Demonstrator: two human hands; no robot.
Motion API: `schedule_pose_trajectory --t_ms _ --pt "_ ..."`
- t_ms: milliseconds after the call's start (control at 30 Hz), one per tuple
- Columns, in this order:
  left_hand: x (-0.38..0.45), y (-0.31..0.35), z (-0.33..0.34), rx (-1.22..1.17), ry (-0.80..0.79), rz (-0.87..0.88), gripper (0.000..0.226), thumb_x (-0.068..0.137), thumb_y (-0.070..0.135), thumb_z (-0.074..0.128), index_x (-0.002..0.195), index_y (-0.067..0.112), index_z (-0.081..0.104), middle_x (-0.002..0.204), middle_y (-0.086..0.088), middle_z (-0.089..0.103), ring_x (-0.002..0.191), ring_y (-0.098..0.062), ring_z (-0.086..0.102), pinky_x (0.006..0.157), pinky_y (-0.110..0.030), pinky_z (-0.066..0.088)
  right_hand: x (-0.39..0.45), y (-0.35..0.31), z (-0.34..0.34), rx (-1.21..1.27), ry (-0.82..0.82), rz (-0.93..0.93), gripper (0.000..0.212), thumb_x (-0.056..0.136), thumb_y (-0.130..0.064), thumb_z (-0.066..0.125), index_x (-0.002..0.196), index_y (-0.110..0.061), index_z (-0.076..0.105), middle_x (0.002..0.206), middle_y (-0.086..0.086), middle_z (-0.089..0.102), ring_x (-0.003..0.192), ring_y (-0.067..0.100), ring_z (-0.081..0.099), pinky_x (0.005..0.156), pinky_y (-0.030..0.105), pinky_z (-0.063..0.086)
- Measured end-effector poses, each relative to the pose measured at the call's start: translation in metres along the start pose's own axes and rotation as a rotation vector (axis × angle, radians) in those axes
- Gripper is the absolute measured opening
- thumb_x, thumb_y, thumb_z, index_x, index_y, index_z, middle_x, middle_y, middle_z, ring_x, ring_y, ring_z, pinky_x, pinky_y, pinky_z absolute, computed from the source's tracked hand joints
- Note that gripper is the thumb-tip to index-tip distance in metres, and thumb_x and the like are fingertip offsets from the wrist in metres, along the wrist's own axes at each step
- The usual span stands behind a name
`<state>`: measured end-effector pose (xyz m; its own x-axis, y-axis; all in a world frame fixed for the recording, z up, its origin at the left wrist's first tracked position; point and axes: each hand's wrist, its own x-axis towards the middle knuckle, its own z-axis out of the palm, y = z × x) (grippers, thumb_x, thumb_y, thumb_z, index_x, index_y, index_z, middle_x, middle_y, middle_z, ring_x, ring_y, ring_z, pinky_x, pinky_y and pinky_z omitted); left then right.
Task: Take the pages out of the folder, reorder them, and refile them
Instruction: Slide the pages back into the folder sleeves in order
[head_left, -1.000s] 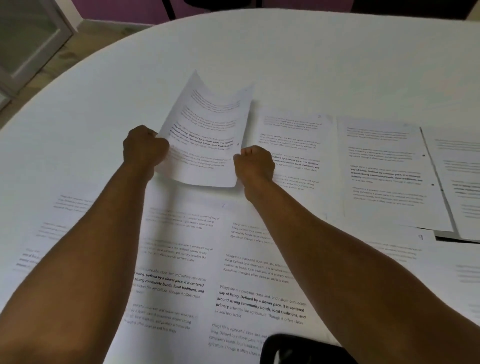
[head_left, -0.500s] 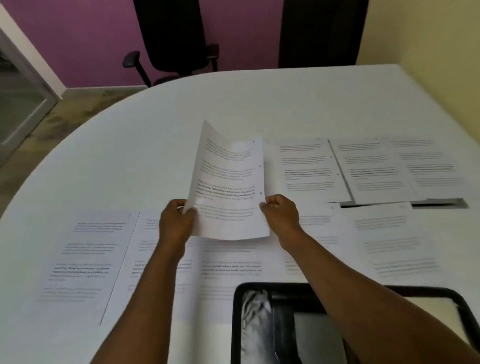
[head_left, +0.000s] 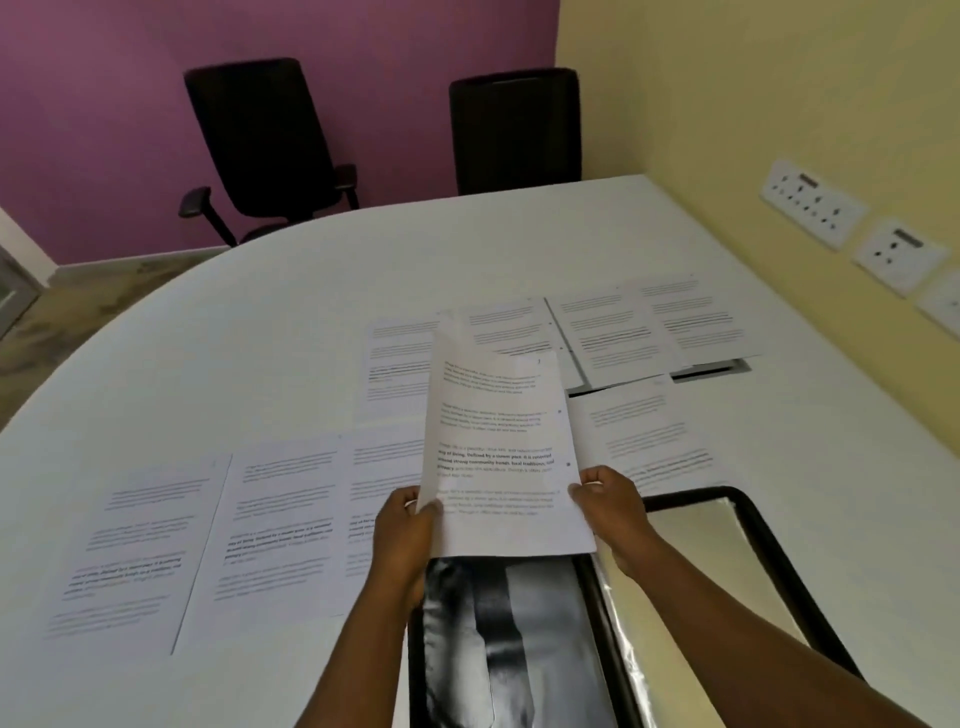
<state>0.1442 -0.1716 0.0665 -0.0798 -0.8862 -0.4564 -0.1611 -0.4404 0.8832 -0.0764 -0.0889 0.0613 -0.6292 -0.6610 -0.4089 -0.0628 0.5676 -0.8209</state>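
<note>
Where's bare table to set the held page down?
Free: the far table between the chairs and the page rows, and the near-left edge below the left pages. Crowded: middle and right, pages overlap; the open folder fills the near right under the held page.

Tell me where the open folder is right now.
In the head view, the folder lies open on the table at bottom right, under the sheet held by both hands, just near of the spread pages.

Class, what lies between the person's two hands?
In the head view, one printed page, held by the left hand and right hand above the open folder.
</note>
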Motion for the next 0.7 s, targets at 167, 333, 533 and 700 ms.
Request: schedule_pose_trajectory --t_ms 167,333,533,700 --pt "-0.014 -0.01 0.024 0.006 -0.088 -0.016 0.015 0.091 0.011 0.06 0.104 0.018 0.06 0.105 -0.004 0.068 0.093 -0.025 0.066 0.075 -0.035 0.053 -0.014 0.021 -0.029 0.069 0.078 0.044 0.002 0.09 -0.014 0.061 0.091 -0.016 0.062 0.093 0.003 0.069 0.086 0.021 0.066 0.078 0.038 0.056" --pt "-0.025 -0.017 0.045 0.028 -0.149 -0.047 0.016 0.091 0.011 0.062 0.104 0.019 0.061 0.104 0.0 0.069 0.094 -0.021 0.065 0.077 -0.034 0.054 -0.021 0.035 -0.055 0.133 0.143 0.067 0.009 0.089 -0.012 0.062 0.098 -0.012 0.065 0.094 0.002 0.07 0.084 0.018 0.065 0.075 0.034 0.056" --pt "-0.046 -0.024 0.076 0.058 -0.2 -0.091 0.014 0.092 0.01 0.061 0.105 0.017 0.061 0.104 0.0 0.069 0.096 -0.024 0.065 0.081 -0.037 0.056 -0.02 0.058 -0.092 0.288 0.023 0.086 0.021 0.09 -0.023 0.067 0.109 -0.016 0.063 0.102 0.003 0.071 0.092 0.02 0.068 0.073 0.032 0.055" --pt "-0.073 -0.036 0.108 0.073 -0.274 -0.156 0.014 0.09 0.01 0.063 0.104 0.016 0.063 0.104 -0.004 0.071 0.098 -0.025 0.066 0.089 -0.045 0.055 -0.004 0.071 -0.137 0.42 -0.063 0.115 0.025 0.089 -0.025 0.069 0.112 -0.015 0.065 0.103 0.009 0.073 0.093 0.028 0.07 0.084 0.046 0.056"
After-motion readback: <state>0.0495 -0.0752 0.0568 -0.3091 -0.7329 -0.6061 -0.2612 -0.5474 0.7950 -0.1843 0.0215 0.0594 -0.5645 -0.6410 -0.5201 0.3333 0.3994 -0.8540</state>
